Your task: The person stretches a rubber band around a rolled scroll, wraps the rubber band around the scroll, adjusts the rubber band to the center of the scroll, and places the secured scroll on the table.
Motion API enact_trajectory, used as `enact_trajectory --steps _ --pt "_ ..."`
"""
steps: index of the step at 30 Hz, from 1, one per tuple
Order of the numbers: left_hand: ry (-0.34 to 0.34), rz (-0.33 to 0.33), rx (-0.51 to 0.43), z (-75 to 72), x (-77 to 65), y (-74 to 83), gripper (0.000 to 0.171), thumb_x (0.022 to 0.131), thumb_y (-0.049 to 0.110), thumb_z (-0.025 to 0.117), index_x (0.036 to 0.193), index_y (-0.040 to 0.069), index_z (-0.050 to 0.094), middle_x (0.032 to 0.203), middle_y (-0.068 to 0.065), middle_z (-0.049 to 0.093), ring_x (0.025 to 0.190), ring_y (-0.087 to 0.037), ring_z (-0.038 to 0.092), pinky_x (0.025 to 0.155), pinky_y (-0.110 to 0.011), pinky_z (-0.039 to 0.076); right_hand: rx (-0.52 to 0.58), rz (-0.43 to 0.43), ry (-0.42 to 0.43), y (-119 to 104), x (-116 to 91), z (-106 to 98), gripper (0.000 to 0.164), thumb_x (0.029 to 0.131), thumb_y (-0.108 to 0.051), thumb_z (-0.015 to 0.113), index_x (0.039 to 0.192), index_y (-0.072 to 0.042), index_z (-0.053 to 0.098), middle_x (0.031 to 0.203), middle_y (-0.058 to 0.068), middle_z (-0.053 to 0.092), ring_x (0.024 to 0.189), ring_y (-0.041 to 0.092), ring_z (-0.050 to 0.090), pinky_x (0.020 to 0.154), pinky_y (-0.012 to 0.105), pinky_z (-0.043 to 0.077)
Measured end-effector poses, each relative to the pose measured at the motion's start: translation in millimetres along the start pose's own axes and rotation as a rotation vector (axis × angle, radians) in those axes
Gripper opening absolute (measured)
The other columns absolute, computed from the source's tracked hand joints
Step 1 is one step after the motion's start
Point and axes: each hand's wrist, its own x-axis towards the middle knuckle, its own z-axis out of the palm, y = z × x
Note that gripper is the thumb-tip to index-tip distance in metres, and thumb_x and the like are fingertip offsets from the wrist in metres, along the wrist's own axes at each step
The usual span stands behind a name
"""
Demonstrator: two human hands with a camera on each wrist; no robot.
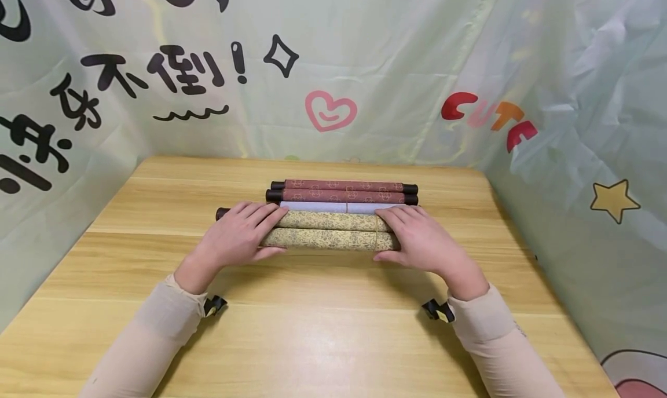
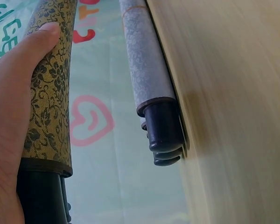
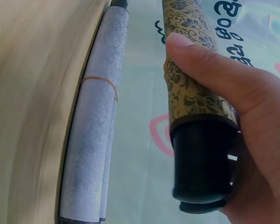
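Two gold hanging scrolls with dark floral brocade lie side by side between my hands, and the wrist views show them raised off the table. My left hand grips them near the left end, thumb along the near side and fingers over the top. At the right end my right hand grips them the same way. Black end knobs stick out past the brocade, and a thin cord circles the scrolls by the right hand. Just behind lie pale blue scrolls, partly hidden by the gold ones.
Two dark red patterned scrolls with black ends lie behind the pale blue ones. A tan band circles the pale blue scrolls. All rest on a light wooden table, with printed cloth hanging behind and at the sides.
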Motion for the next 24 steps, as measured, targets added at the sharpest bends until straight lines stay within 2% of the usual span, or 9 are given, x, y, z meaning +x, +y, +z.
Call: enact_trajectory --steps 3,6,8,11,14,22,24 --pt "-0.003 0.001 -0.007 -0.7 -0.6 -0.9 0.08 0.087 0.062 0.056 0.14 0.002 0.05 0.123 -0.019 0.062 0.104 -0.037 0.061 0.087 -0.051 0.049 -0.023 -0.025 0.024 0.1 0.8 0.2 0.089 0.077 -0.058 0.074 0.137 0.002 0.049 0.126 0.016 0.059 0.117 0.036 0.053 0.102 0.053 0.038" --pt "-0.004 0.002 -0.01 -1.2 -0.6 -1.1 0.082 0.082 0.058 0.063 0.14 0.002 0.05 0.123 -0.019 0.062 0.104 -0.037 0.061 0.087 -0.051 0.049 -0.048 -0.051 0.055 -1.0 1.8 1.2 0.087 0.077 -0.056 0.074 0.135 0.004 0.05 0.124 0.016 0.059 0.116 0.036 0.053 0.101 0.053 0.039" --pt "-0.005 0.003 -0.009 -1.8 0.0 -0.8 0.08 0.085 0.059 0.06 0.14 0.002 0.05 0.124 -0.019 0.062 0.104 -0.037 0.061 0.087 -0.052 0.049 -0.061 -0.063 0.07 -1.9 2.1 1.8 0.087 0.076 -0.055 0.075 0.134 0.005 0.05 0.123 0.017 0.06 0.114 0.036 0.054 0.099 0.054 0.04" --pt "0.0 0.009 -0.006 -2.1 1.3 0.5 0.076 0.094 0.063 0.045 0.14 0.002 0.05 0.122 -0.019 0.062 0.103 -0.037 0.062 0.086 -0.052 0.049 -0.068 -0.073 0.091 -3.7 2.4 2.3 0.087 0.075 -0.054 0.077 0.133 0.005 0.051 0.121 0.018 0.061 0.112 0.036 0.055 0.097 0.053 0.042" --pt "0.009 0.017 -0.002 -1.7 2.8 2.0 0.078 0.098 0.065 0.031 0.138 0.002 0.052 0.121 -0.019 0.063 0.103 -0.037 0.062 0.086 -0.052 0.05 -0.065 -0.081 0.108 -6.9 3.2 2.5 0.086 0.075 -0.055 0.077 0.132 0.004 0.052 0.12 0.017 0.061 0.112 0.036 0.055 0.097 0.052 0.042" --pt "0.002 0.049 -0.006 0.7 4.9 6.8 0.078 0.097 0.065 0.034 0.137 0.001 0.052 0.122 -0.018 0.062 0.104 -0.036 0.061 0.087 -0.05 0.05 -0.062 -0.145 0.135 -22.5 8.0 5.2 0.087 0.081 -0.065 0.066 0.135 0.003 0.053 0.125 0.016 0.062 0.116 0.034 0.056 0.101 0.049 0.043" --pt "0.001 0.049 -0.014 1.3 4.9 7.4 0.076 0.096 0.064 0.04 0.137 0.001 0.052 0.122 -0.018 0.062 0.104 -0.036 0.061 0.087 -0.05 0.049 -0.064 -0.145 0.133 -24.2 8.3 5.2 0.089 0.08 -0.066 0.066 0.136 0.002 0.052 0.126 0.015 0.061 0.117 0.034 0.056 0.101 0.048 0.043"
